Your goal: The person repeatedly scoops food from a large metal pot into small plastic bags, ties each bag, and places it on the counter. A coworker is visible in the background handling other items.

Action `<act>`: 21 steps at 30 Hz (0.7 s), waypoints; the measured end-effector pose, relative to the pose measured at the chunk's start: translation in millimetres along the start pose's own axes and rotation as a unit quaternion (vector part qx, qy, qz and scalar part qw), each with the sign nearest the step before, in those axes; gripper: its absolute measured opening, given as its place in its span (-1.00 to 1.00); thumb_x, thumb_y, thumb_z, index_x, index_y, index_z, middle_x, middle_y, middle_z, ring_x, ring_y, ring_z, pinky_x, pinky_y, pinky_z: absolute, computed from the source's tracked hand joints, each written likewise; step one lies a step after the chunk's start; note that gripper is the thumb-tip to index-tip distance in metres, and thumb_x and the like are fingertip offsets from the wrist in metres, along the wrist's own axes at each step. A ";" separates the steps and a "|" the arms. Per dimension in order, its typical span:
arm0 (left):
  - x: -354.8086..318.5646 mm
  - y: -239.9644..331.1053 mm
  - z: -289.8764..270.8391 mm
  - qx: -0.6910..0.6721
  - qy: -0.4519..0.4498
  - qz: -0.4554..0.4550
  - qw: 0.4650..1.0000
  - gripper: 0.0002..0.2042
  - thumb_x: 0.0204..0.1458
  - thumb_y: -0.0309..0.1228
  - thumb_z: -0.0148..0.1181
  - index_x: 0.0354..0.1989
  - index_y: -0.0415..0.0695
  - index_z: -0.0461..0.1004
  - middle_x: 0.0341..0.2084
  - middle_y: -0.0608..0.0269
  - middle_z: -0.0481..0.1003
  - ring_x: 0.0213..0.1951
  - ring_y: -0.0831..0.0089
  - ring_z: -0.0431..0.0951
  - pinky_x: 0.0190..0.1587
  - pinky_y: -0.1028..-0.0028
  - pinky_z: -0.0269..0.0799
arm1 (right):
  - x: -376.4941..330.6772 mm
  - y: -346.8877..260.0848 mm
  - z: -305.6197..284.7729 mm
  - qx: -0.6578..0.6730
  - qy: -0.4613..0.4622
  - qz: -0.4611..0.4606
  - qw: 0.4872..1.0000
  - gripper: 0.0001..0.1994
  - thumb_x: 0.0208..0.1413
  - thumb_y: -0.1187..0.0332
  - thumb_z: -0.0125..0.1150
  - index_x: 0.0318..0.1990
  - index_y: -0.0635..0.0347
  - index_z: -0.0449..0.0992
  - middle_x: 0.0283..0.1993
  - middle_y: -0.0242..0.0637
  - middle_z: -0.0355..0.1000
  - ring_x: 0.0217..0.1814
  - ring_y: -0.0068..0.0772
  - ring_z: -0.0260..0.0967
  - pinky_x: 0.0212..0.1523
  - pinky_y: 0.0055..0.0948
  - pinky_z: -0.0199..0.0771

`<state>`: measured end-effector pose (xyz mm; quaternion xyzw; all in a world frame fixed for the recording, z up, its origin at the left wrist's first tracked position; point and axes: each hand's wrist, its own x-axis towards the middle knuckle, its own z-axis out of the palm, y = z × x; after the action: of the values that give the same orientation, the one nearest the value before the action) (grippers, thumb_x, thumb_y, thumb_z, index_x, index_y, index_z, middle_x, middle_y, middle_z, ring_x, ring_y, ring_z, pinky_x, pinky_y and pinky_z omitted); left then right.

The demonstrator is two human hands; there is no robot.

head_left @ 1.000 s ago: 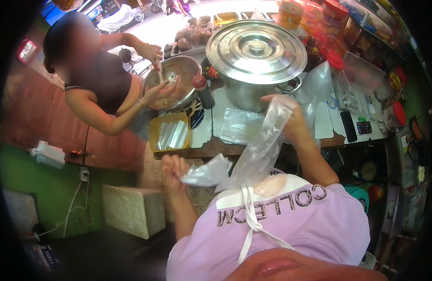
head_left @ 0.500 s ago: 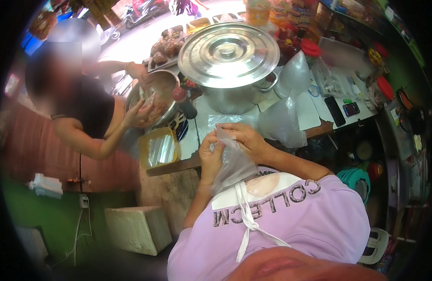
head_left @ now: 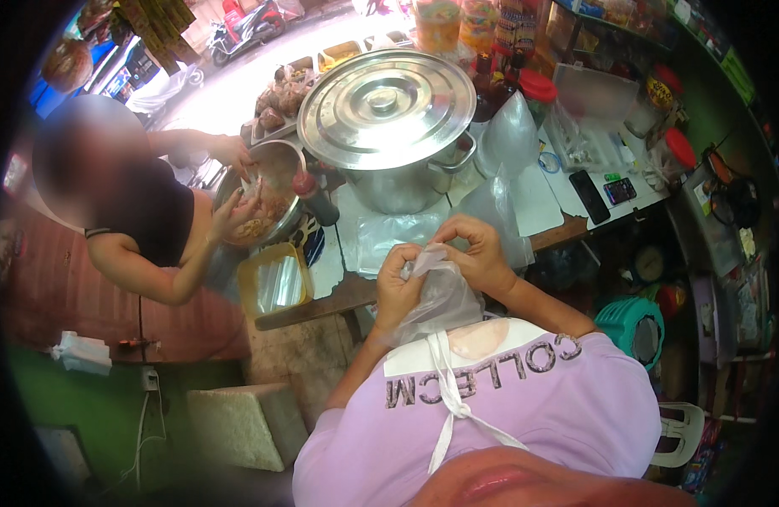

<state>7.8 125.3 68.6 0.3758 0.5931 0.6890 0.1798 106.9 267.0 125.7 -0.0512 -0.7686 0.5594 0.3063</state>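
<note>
A thin clear plastic bag (head_left: 440, 296) hangs in front of my chest. My left hand (head_left: 399, 283) pinches its upper edge on one side. On the other side my right hand (head_left: 475, 253) has its fingertips closed on the same edge. Just beyond my hands, a flat stack of clear plastic bags (head_left: 389, 241) lies on the table. Behind that stack stands a large lidded metal pot (head_left: 398, 182).
At left a co-worker's hands (head_left: 237, 211) work over a metal bowl (head_left: 279, 160) of food. A sauce bottle (head_left: 315, 198) and a yellow tub (head_left: 306, 283) stand nearby. Phones (head_left: 589, 196) and red-lidded jars (head_left: 537, 86) are at right; a foam box (head_left: 246, 422) sits on the floor.
My view has shifted a little. My fingers have moved along the bag's upper edge, and my right hand is now a bit farther from my left.
</note>
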 end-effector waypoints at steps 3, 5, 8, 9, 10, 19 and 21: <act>-4.3 6.2 -2.4 0.018 0.021 0.017 0.999 -0.89 0.02 -0.63 0.18 -0.27 -0.24 0.49 -0.28 0.22 0.44 -0.18 0.42 0.44 -0.05 0.51 0.32 | 0.1 -3.4 1.5 -0.045 -0.020 -0.045 0.998 -0.94 0.04 0.53 0.25 -0.32 0.31 0.57 -0.32 -0.17 0.50 -0.27 -0.26 0.48 -0.23 -0.41 0.43; -6.3 12.5 -6.3 0.001 0.036 0.012 0.999 -0.89 0.01 -0.63 0.19 -0.28 -0.24 0.50 -0.28 0.22 0.43 -0.18 0.42 0.44 -0.07 0.51 0.32 | 0.9 -4.5 3.8 -0.059 -0.038 -0.063 0.995 -0.94 0.06 0.54 0.23 -0.32 0.32 0.57 -0.32 -0.15 0.50 -0.28 -0.27 0.47 -0.25 -0.44 0.43; -10.1 22.5 -14.2 0.029 0.049 0.042 0.997 -0.90 0.02 -0.62 0.19 -0.28 -0.24 0.50 -0.28 0.23 0.43 -0.19 0.41 0.44 -0.08 0.52 0.32 | 1.0 -4.3 10.2 -0.048 -0.060 -0.054 0.996 -0.95 0.10 0.56 0.18 -0.31 0.34 0.55 -0.31 -0.16 0.50 -0.28 -0.32 0.46 -0.24 -0.48 0.41; -11.8 25.1 -16.8 0.047 0.052 0.058 0.996 -0.90 0.02 -0.62 0.18 -0.28 -0.24 0.50 -0.28 0.23 0.44 -0.19 0.41 0.44 -0.08 0.52 0.32 | 0.9 -3.9 12.5 -0.048 -0.066 -0.048 0.996 -0.94 0.11 0.56 0.17 -0.30 0.34 0.55 -0.32 -0.17 0.50 -0.28 -0.32 0.46 -0.24 -0.48 0.41; -14.0 26.9 -18.9 0.060 0.047 0.064 0.995 -0.91 0.03 -0.60 0.18 -0.28 -0.24 0.50 -0.29 0.22 0.44 -0.20 0.41 0.44 -0.08 0.52 0.32 | 1.0 -3.1 15.4 -0.040 -0.066 -0.043 0.996 -0.94 0.12 0.55 0.16 -0.30 0.34 0.54 -0.32 -0.17 0.50 -0.29 -0.32 0.46 -0.23 -0.49 0.41; -29.1 25.0 -28.2 -0.225 0.075 -0.047 0.970 -0.82 0.01 -0.49 0.32 -0.26 -0.23 0.46 -0.26 0.31 0.46 -0.17 0.55 0.43 -0.11 0.52 0.35 | -1.1 6.1 38.0 -0.098 -0.110 -0.074 0.986 -0.86 0.05 0.40 0.31 -0.42 0.26 0.49 -0.47 -0.16 0.44 -0.47 -0.19 0.39 -0.42 -0.37 0.39; -27.3 30.7 -32.8 -0.252 0.070 -0.052 0.964 -0.81 0.01 -0.48 0.34 -0.26 -0.23 0.46 -0.27 0.33 0.47 -0.18 0.59 0.43 -0.12 0.54 0.36 | -1.2 6.3 36.3 -0.142 -0.131 -0.123 0.973 -0.83 0.02 0.37 0.35 -0.44 0.24 0.49 -0.48 -0.17 0.43 -0.50 -0.17 0.38 -0.46 -0.34 0.38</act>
<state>7.7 76.8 89.0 0.2371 0.4301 0.8306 0.2624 86.9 238.8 112.8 0.0744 -0.8742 0.4041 0.2586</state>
